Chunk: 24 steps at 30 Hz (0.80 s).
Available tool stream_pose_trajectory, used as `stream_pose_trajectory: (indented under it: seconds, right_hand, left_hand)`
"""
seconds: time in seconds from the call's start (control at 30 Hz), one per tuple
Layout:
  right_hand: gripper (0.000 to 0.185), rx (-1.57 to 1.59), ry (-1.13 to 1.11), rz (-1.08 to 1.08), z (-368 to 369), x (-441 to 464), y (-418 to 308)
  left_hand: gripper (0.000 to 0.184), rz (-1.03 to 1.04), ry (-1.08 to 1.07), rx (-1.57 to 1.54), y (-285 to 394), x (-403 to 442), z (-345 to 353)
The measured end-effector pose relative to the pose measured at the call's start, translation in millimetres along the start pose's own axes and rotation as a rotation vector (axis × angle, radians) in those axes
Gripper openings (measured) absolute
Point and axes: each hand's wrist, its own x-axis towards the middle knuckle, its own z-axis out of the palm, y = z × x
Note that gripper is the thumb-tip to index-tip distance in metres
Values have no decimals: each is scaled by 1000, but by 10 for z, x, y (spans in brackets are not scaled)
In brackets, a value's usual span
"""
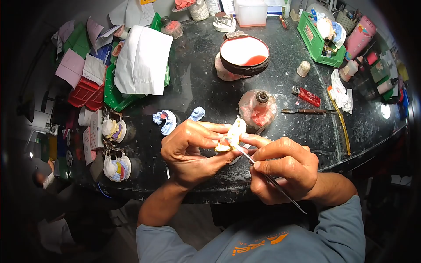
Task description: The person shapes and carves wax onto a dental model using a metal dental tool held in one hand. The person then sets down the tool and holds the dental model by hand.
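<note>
My left hand (pixel 190 151) pinches a small cream-white dental cast (pixel 237 130) between thumb and fingers, above the front of the bench. In my right hand (pixel 287 166) is a thin metal carving tool (pixel 280 188), gripped like a pen. Its working tip meets the lower right side of the cast, and the other end slants down toward my shirt. My right index finger reaches close to the cast. Just beyond the cast stands a wax-smeared spirit burner (pixel 258 115). Two blue dental pieces (pixel 168 127) lie behind my left hand. Fingers partly cover the cast.
A round pan of wax (pixel 244 50) stands at the back. Right of the burner lie a red lighter (pixel 308 96), a wax knife (pixel 307 111) and a yellow strip (pixel 340 118). Articulated dental models (pixel 117 168) line the left, near green bins (pixel 118 98). A person (pixel 44 177) appears far left.
</note>
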Motion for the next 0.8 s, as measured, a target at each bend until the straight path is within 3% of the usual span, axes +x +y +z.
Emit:
stream_pose_trajectory:
  seconds: [0.8]
  right_hand:
    - [27,17,-74,21,-39,27,-44]
  left_hand:
    - [42,7,8,3,-7,-5,-2]
